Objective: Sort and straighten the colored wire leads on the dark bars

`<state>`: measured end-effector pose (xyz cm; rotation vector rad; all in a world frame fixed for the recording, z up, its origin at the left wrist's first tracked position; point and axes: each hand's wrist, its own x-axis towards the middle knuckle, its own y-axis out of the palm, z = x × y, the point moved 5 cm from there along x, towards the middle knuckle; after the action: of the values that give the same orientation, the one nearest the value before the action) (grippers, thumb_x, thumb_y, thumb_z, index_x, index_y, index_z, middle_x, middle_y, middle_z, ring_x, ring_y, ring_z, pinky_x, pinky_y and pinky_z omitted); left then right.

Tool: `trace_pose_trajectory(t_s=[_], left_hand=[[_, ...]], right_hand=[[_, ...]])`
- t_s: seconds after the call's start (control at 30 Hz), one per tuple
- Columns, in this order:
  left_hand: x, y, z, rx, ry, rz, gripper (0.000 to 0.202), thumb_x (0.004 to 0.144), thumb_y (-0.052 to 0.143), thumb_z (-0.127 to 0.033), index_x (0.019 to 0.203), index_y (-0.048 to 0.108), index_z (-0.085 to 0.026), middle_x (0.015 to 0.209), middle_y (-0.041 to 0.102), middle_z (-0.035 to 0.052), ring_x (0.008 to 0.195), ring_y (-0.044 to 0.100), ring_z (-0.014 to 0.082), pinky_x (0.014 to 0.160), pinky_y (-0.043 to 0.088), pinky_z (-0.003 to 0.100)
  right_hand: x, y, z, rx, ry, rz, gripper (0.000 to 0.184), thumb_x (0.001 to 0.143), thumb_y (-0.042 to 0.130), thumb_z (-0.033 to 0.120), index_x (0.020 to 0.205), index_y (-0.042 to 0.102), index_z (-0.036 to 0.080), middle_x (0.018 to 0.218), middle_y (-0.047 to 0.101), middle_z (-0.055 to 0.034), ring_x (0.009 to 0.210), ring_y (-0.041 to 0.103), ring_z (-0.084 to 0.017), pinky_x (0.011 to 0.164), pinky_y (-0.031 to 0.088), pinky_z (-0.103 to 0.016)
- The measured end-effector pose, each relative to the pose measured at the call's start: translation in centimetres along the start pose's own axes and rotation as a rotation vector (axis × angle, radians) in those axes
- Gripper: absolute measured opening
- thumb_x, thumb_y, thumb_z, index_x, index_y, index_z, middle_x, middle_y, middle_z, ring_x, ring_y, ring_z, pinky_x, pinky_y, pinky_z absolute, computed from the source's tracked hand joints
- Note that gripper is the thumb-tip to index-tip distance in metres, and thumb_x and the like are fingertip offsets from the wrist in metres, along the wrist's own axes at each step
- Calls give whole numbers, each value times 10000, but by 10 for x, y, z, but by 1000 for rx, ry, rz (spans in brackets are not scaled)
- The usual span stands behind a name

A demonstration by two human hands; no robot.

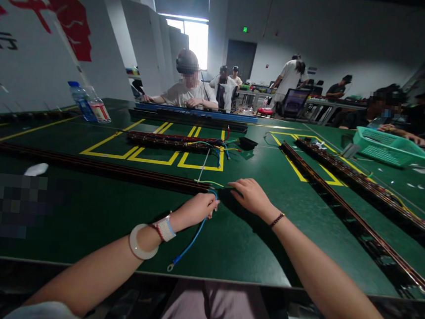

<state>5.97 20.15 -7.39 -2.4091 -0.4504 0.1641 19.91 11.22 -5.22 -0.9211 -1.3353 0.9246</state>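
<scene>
pixelated patch (9, 205) left, rail (359, 227) cropped rt

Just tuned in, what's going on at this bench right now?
A person sits at a green table. Their left hand pinches a blue wire whose ring-terminal end lies near the table edge. Their right hand lies palm down at the end of a long dark strip, fingertips by the green and yellow wires coming out of it. A co-worker sits across the table.
</scene>
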Motion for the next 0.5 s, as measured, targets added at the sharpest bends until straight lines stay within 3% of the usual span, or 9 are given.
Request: trace_pose_trajectory(t_s=[0.23,0.37,0.5], left_hand=[[-9,-10,-21,172,125,-137,448,907,403,-449,594,542,-159,544,543,14,504,467,108,529,263,232],[-14,-7,-32,80,227,-66,473,918,390,-439,586,563,-149,554,565,16,541,503,99,580,321,213],[-13,2,-26,-107,172,65,487,911,382,-475,614,567,-137,546,564,15,492,512,84,534,364,192]], right_hand=[[1,-1,12,135,69,-62,356,922,489,383,1195,582,174,1065,626,-92,1007,538,-198,925,346,-344],[0,11,25,174,103,-49,544,841,576,431,1302,503,152,1242,556,-120,1185,442,-250,1021,269,-396],[-1,22,24,170,176,14,698,773,640,434,1359,439,115,1288,520,-154,1215,416,-279,1030,254,-421]])
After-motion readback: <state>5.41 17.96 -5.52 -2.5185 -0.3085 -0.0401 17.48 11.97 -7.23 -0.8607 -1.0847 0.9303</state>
